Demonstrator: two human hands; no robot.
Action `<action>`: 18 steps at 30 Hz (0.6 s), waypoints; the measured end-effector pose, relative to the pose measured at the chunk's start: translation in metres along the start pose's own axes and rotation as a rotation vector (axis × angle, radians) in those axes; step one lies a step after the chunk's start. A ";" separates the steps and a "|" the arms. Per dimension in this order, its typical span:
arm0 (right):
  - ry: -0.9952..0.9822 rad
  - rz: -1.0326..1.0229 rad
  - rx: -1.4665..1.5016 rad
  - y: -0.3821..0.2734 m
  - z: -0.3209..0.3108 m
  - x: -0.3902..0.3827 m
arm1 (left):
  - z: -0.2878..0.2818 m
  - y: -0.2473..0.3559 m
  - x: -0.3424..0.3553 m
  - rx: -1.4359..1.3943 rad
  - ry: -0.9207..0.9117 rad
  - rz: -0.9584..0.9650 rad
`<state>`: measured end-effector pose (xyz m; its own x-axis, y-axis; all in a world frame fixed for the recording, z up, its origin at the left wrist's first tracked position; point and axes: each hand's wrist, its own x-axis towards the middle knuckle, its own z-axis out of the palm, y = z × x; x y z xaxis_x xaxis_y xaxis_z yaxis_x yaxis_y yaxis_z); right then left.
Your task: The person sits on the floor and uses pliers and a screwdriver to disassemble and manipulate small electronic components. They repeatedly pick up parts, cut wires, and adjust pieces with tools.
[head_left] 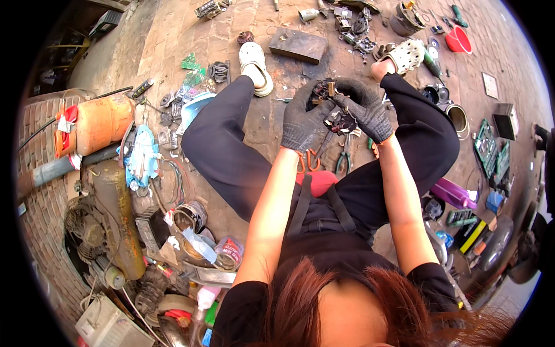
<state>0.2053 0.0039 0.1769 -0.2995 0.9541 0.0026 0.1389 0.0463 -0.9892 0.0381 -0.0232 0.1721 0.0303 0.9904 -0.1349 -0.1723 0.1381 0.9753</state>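
Brown brick-paved ground [167,46] | between my grey-gloved left hand [300,120] and grey-gloved right hand [371,114]: small, dark, jagged metal-looking part [340,122] | fingers of both clamped on it | probably light, stiff, fragile inside; I'd grip its outer edges

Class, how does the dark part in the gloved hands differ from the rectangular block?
The dark part is irregular; the rectangular block is plain and box-shaped. The dark part looks smaller than the rectangular block. The left hand and right hand hold the dark part, while the rectangular block lies on the paving. Both look mostly dark.
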 end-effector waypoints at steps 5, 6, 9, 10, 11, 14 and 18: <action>0.019 -0.019 -0.081 -0.009 -0.001 -0.004 | -0.002 -0.001 -0.001 -0.027 -0.046 0.003; 0.019 -0.050 -0.126 -0.011 -0.002 -0.006 | -0.003 0.003 -0.001 -0.010 -0.066 0.006; 0.016 -0.124 -0.219 -0.016 -0.004 -0.011 | -0.007 0.006 0.000 0.221 -0.115 0.087; 0.010 -0.137 -0.223 -0.016 -0.004 -0.011 | -0.008 0.006 0.001 0.329 -0.130 0.126; 0.004 -0.150 -0.227 -0.017 -0.004 -0.012 | -0.008 0.004 0.001 0.357 -0.131 0.109; 0.005 -0.327 -0.413 -0.017 -0.004 -0.010 | -0.008 -0.004 0.000 0.406 -0.177 0.095; -0.047 -0.314 -0.434 -0.021 -0.003 -0.011 | -0.020 -0.012 0.004 0.396 -0.308 0.138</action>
<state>0.2084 -0.0065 0.1984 -0.4297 0.8609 0.2726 0.4099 0.4549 -0.7906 0.0203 -0.0208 0.1567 0.3321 0.9433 -0.0010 0.1890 -0.0655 0.9798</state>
